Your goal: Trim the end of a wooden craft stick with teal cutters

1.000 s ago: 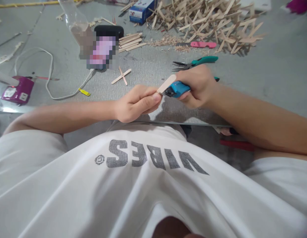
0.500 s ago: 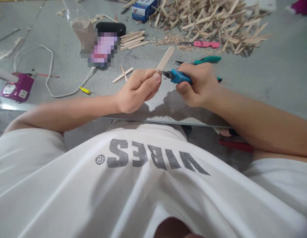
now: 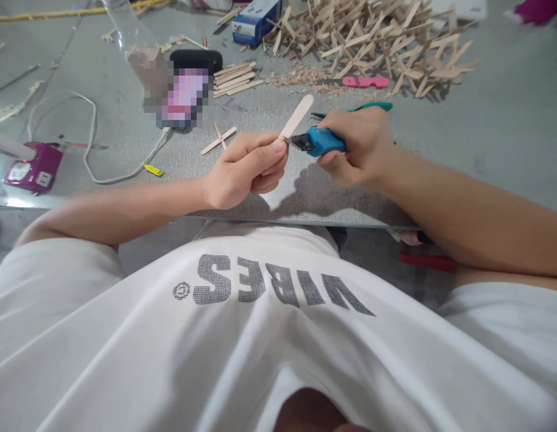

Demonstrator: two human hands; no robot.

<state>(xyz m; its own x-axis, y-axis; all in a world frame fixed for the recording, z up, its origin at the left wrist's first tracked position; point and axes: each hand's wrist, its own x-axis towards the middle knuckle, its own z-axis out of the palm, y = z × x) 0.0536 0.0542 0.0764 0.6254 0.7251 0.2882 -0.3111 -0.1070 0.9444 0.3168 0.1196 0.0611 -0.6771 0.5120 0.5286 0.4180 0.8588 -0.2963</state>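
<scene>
Your left hand (image 3: 242, 171) is pinching the lower end of a flat wooden stick (image 3: 296, 117) between thumb and fingers, closed tight on it, so the stick is slanting up toward one o'clock above the grey desk (image 3: 485, 138). Your right hand (image 3: 357, 147) is wrapped shut around the blue-handled cutter (image 3: 317, 143), and its nose is meeting the stick right at your left thumb tip; whether the blades are already biting the wood is too small to tell.

Judging by that, you are lining up a cut near the stick's held end. The next move is calling for a steady left grip, the blades square across the wood, and your thumb kept clear of the nose before you squeeze.

Around you, a pair of green-handled pliers (image 3: 373, 107) is lying just behind your right hand at twelve o'clock. Farther out at one o'clock a large pile of sticks (image 3: 373, 42) is spreading across the desk, with a pink tool (image 3: 366, 81) and a scatter of wood shavings (image 3: 301, 76) at its near edge. At eleven o'clock two crossed sticks (image 3: 219, 139) are lying flat, a neat bundle of sticks (image 3: 236, 77) is sitting beyond them, and a blue box (image 3: 255, 21) is standing farther back. At nine o'clock a white cable (image 3: 92, 132) is looping toward a purple box (image 3: 33, 168) near the desk's edge.
</scene>
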